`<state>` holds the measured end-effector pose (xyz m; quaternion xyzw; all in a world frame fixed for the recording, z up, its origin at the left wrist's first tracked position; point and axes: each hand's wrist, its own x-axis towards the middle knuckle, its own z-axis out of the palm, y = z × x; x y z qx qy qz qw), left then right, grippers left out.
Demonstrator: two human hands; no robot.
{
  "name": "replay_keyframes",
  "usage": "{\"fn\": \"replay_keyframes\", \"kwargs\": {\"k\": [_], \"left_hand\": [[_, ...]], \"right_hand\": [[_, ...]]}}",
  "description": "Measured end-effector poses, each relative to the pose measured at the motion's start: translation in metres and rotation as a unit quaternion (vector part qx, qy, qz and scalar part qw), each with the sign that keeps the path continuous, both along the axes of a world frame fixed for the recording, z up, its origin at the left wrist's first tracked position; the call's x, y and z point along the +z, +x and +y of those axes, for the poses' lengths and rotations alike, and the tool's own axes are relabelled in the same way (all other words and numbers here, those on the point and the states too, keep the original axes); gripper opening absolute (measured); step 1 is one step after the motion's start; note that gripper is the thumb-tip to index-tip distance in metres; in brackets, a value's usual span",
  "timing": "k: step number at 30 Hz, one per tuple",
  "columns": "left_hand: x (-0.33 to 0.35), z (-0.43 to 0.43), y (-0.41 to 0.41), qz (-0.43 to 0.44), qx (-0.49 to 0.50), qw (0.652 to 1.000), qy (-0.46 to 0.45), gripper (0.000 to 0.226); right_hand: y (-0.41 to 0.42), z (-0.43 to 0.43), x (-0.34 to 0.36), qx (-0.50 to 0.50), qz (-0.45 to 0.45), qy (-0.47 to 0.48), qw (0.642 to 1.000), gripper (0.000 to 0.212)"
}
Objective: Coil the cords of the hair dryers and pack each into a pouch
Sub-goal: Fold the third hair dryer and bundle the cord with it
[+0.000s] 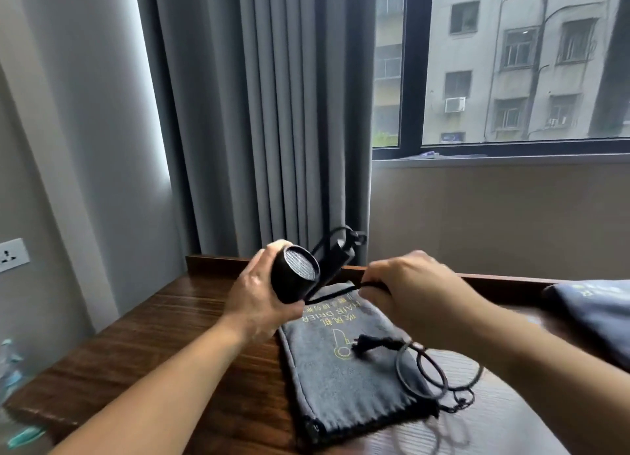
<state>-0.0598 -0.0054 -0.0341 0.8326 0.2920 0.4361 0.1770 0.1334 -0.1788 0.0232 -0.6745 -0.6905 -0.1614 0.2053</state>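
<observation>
My left hand [254,299] grips the barrel of a black hair dryer [298,274], held above the wooden table [153,338] with its mesh end facing me. Loops of cord [344,241] are wound round its folded handle behind the barrel. My right hand [405,284] pinches a stretch of the black cord beside the dryer. The cord's loose end with the plug [366,344] and a few coils [433,374] lies on a grey pouch [327,379] printed "HAIR DRIER", flat on the table beneath my hands.
A second grey pouch [593,315] lies at the table's right edge. Grey curtains [259,113] and a window [511,66] stand behind the table. A wall socket [12,254] is at the left, with plastic bottles [10,369] at the lower left.
</observation>
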Motion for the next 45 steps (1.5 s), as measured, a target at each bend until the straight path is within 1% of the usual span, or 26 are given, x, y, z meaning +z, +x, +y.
{"fn": "replay_keyframes", "kwargs": {"k": [2,4,6,8,9,12,15,17,18,20,22,23,25,26,28,30,32,34,36,37,39,41,43,45], "left_hand": [[0.002,-0.009,0.000,0.064,-0.037,0.997,-0.003,0.081],[0.006,-0.017,-0.001,0.090,-0.089,0.992,-0.020,0.080],[0.013,-0.023,-0.005,0.116,-0.116,0.985,-0.046,0.081],[0.022,-0.028,-0.012,0.142,-0.146,0.975,-0.088,0.083],[0.027,-0.032,-0.015,0.150,-0.176,0.966,-0.117,0.084],[0.043,-0.045,-0.021,0.137,-0.301,0.922,-0.200,0.087],[0.048,-0.048,-0.019,0.062,-0.384,0.888,-0.247,0.085],[0.046,-0.048,-0.013,-0.030,-0.411,0.865,-0.288,0.079],[0.045,-0.048,-0.008,-0.088,-0.410,0.854,-0.309,0.072],[0.044,-0.046,0.001,-0.202,-0.367,0.844,-0.335,0.066],[0.045,-0.042,0.010,-0.280,-0.298,0.852,-0.327,0.070],[0.044,-0.039,0.014,-0.304,-0.262,0.861,-0.312,0.071],[0.041,-0.030,0.018,-0.323,-0.181,0.889,-0.270,0.074],[0.037,-0.025,0.020,-0.314,-0.134,0.909,-0.237,0.077],[0.029,-0.017,0.021,-0.264,-0.046,0.948,-0.169,0.081],[0.022,-0.011,0.019,-0.201,-0.005,0.972,-0.123,0.084],[0.017,-0.012,0.016,-0.147,-0.009,0.985,-0.091,0.082],[0.014,-0.017,0.013,-0.087,-0.026,0.995,-0.036,0.080],[0.014,-0.022,0.013,-0.007,-0.046,0.999,0.021,0.081],[0.014,-0.025,0.013,0.027,-0.057,0.997,0.034,0.080],[0.018,-0.029,0.012,0.065,-0.072,0.995,0.020,0.079],[0.025,-0.031,0.008,0.081,-0.087,0.993,-0.028,0.079],[0.037,-0.032,0.002,0.116,-0.111,0.984,-0.073,0.082],[0.048,-0.031,-0.005,0.163,-0.154,0.969,-0.107,0.084]], "right_hand": [[-0.001,-0.001,0.018,-0.019,-0.035,0.013,0.999,0.026],[0.004,0.001,0.033,-0.030,-0.060,0.012,0.998,0.022],[0.018,0.002,0.045,-0.035,-0.057,0.020,0.998,0.018],[0.037,0.009,0.049,-0.037,-0.042,0.026,0.998,0.017],[0.045,0.014,0.046,-0.036,-0.024,0.023,0.999,0.017],[0.056,0.024,0.035,-0.022,0.055,0.022,0.998,0.017],[0.052,0.028,0.021,-0.019,0.127,0.001,0.992,0.013],[0.043,0.031,0.006,-0.037,0.139,-0.007,0.990,0.027],[0.040,0.035,-0.003,-0.038,0.138,0.009,0.990,0.029],[0.033,0.041,-0.022,-0.027,0.152,0.023,0.988,0.037],[0.028,0.044,-0.040,-0.010,0.147,0.006,0.989,0.047],[0.023,0.043,-0.047,0.005,0.136,-0.010,0.991,0.047],[0.010,0.038,-0.055,0.043,0.104,-0.035,0.993,0.040],[0.005,0.035,-0.056,0.058,0.098,-0.050,0.992,0.035],[-0.004,0.028,-0.052,0.072,0.080,-0.078,0.991,0.028],[-0.009,0.019,-0.043,0.072,0.044,-0.087,0.993,0.026],[-0.011,0.009,-0.026,0.052,0.011,-0.060,0.997,0.027],[-0.009,0.000,-0.005,0.016,-0.031,-0.025,0.999,0.028],[-0.006,-0.003,0.016,-0.011,-0.059,-0.002,0.998,0.030],[-0.002,-0.003,0.024,-0.023,-0.065,0.004,0.998,0.031],[0.009,-0.001,0.038,-0.040,-0.064,0.005,0.997,0.032],[0.023,0.001,0.045,-0.038,-0.054,0.003,0.998,0.028],[0.033,0.002,0.048,-0.014,-0.033,-0.001,0.999,0.021],[0.037,0.004,0.050,0.022,-0.010,-0.007,1.000,0.014]]}}
